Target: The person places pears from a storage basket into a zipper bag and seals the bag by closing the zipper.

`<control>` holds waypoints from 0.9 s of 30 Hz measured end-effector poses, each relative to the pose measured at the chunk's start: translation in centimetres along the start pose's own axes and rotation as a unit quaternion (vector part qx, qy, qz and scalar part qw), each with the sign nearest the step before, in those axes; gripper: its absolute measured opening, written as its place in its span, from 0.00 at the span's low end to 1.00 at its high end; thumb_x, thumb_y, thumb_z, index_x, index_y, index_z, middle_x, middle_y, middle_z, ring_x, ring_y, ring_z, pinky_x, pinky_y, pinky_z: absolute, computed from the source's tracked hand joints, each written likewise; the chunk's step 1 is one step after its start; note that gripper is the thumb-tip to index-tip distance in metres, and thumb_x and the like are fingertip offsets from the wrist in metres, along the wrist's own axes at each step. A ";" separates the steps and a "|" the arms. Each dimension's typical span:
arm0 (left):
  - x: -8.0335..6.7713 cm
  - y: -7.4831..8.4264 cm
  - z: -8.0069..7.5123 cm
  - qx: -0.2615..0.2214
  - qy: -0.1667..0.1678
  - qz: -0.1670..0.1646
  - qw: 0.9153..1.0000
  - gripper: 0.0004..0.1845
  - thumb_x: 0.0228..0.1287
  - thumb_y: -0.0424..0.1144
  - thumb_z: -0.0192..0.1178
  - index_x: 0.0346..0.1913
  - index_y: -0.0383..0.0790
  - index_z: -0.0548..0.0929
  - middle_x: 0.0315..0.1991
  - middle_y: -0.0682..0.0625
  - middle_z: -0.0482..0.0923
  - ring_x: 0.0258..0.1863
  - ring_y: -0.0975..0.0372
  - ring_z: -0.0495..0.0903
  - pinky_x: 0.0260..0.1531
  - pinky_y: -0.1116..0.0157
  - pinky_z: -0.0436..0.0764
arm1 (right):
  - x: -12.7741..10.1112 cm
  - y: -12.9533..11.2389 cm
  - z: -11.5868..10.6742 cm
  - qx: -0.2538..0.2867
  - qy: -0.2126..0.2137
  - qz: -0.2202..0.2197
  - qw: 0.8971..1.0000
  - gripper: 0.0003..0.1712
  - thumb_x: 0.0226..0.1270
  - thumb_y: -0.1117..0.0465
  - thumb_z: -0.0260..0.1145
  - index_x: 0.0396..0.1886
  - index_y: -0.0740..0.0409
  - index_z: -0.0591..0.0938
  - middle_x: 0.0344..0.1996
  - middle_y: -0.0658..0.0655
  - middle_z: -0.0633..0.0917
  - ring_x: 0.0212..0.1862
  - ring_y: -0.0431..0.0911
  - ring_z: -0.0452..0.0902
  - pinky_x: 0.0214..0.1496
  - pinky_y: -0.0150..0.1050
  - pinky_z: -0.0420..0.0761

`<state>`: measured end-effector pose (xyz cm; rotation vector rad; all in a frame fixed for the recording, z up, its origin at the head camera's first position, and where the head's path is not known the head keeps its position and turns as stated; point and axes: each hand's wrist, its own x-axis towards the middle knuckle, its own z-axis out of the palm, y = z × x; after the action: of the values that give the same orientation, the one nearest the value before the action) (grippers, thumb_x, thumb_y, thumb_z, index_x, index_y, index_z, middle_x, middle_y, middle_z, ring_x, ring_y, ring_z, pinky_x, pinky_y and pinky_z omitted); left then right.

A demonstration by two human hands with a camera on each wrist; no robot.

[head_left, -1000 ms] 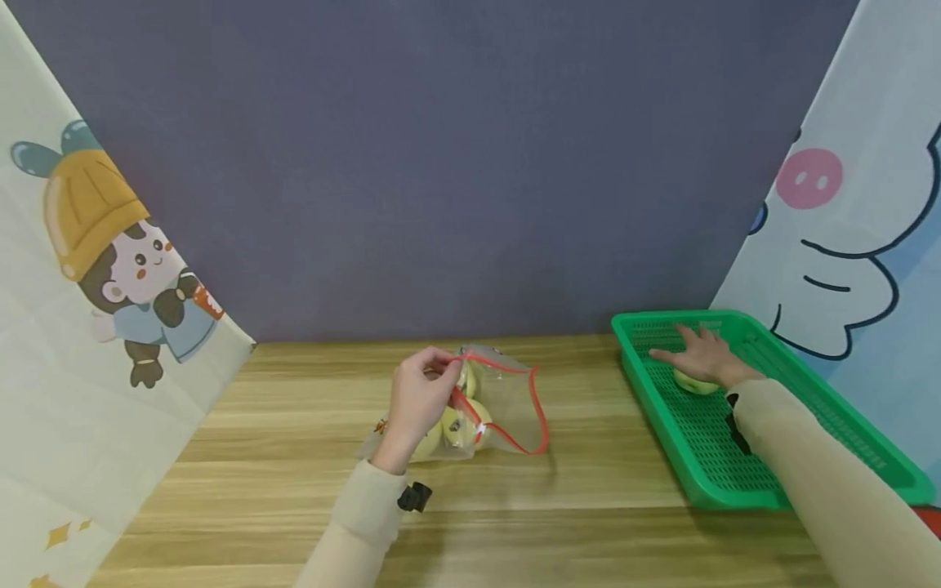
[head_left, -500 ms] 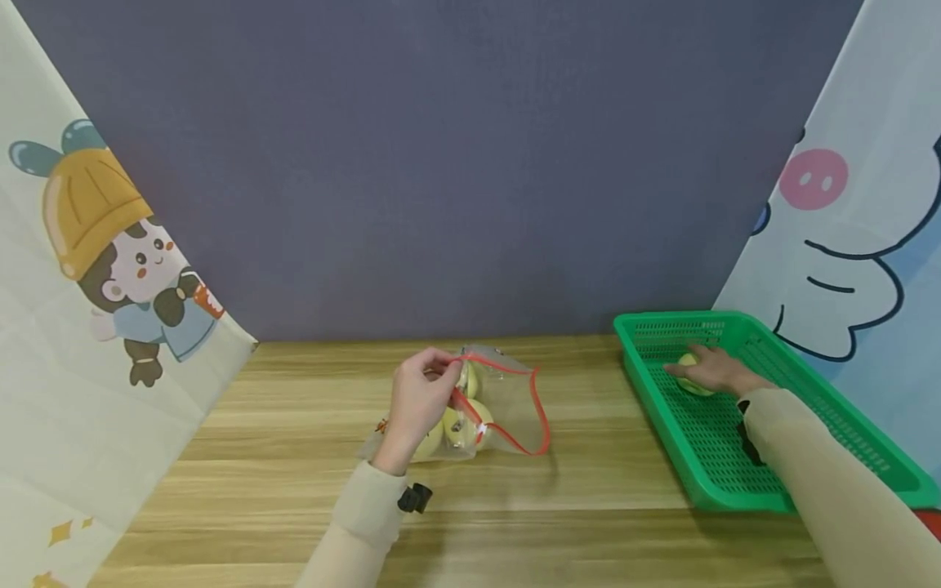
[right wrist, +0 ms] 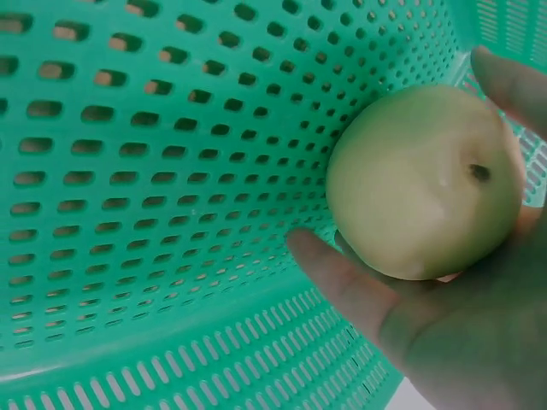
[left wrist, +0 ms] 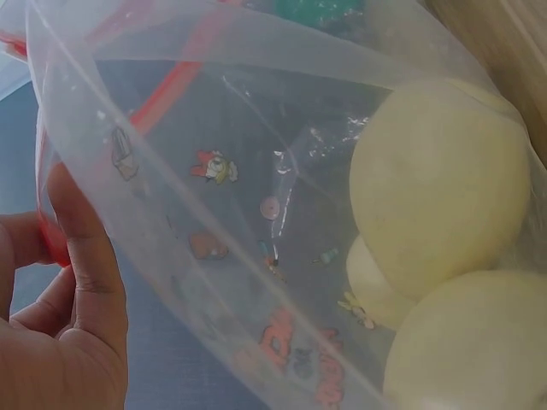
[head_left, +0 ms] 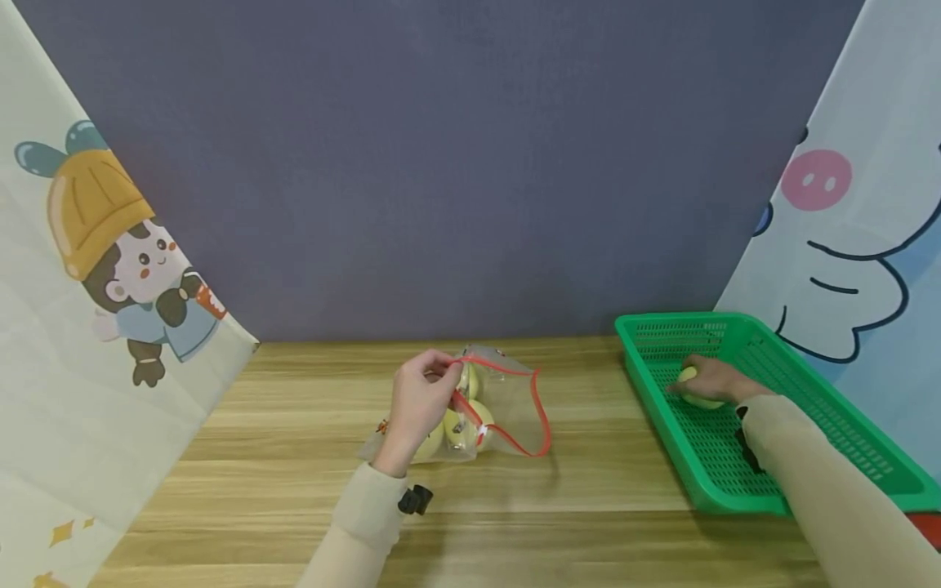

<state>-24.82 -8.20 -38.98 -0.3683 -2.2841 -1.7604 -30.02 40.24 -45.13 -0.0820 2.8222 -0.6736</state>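
In the head view my left hand (head_left: 417,400) pinches the red-edged mouth of a clear zip bag (head_left: 515,408) between thumb and fingertips. Several pale yellow apples (left wrist: 440,188) lie inside the bag, which rests on the table with its mouth spread toward the right. My right hand (head_left: 716,380) reaches down into the green basket (head_left: 665,441), its fingers curled round a yellow-green apple (right wrist: 419,179). That apple sits low near the basket floor, its dimpled end showing in the right wrist view, with the thumb standing off to one side.
Wood-grain table (head_left: 588,474) lies between the bag and the basket. A dark blue-grey backdrop (head_left: 441,180) rises behind, with printed cloths (head_left: 44,351) on both sides. Something red (head_left: 928,527) shows below the basket's near right corner.
The right hand has come down over the apple with its fingers closing round it, and the apple has shifted slightly toward me. The left hand and bag have stayed put.
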 end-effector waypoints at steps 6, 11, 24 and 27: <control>-0.1 0.2 -0.1 -0.005 -0.002 -0.003 1.000 0.05 0.70 0.33 0.63 0.41 0.34 0.86 0.31 0.44 0.82 0.16 0.57 0.81 0.15 0.60 0.85 | -0.1 -0.1 0.2 0.016 -0.008 0.018 1.000 0.45 0.67 0.47 0.67 0.66 0.79 0.63 0.48 0.76 0.76 0.44 0.62 0.77 0.35 0.53 0.83; -0.2 0.3 -0.1 -0.012 -0.003 -0.007 1.000 0.05 0.70 0.33 0.63 0.41 0.35 0.86 0.31 0.43 0.82 0.16 0.57 0.81 0.16 0.59 0.86 | -0.3 -0.4 0.1 0.022 -0.017 0.029 0.999 0.42 0.66 0.49 0.66 0.67 0.76 0.65 0.50 0.77 0.74 0.42 0.60 0.77 0.30 0.53 0.84; -0.2 0.1 0.0 -0.007 0.002 -0.003 1.000 0.04 0.69 0.32 0.63 0.40 0.35 0.86 0.30 0.44 0.82 0.17 0.58 0.81 0.16 0.59 0.86 | -0.6 -0.7 0.0 0.016 -0.016 0.032 0.999 0.43 0.68 0.43 0.63 0.69 0.72 0.68 0.65 0.84 0.64 0.53 0.71 0.74 0.30 0.52 0.84; -0.2 0.2 0.0 -0.007 0.003 -0.003 1.000 0.04 0.69 0.32 0.63 0.40 0.35 0.86 0.30 0.44 0.82 0.16 0.58 0.81 0.16 0.59 0.86 | -0.7 -0.9 -0.2 0.017 -0.011 0.027 0.999 0.44 0.68 0.42 0.62 0.69 0.73 0.68 0.63 0.84 0.65 0.52 0.70 0.75 0.30 0.52 0.85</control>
<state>-24.62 -8.20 -38.89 -0.3591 -2.2718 -1.7793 -29.38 39.57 -44.37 -0.0060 2.7789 -0.7047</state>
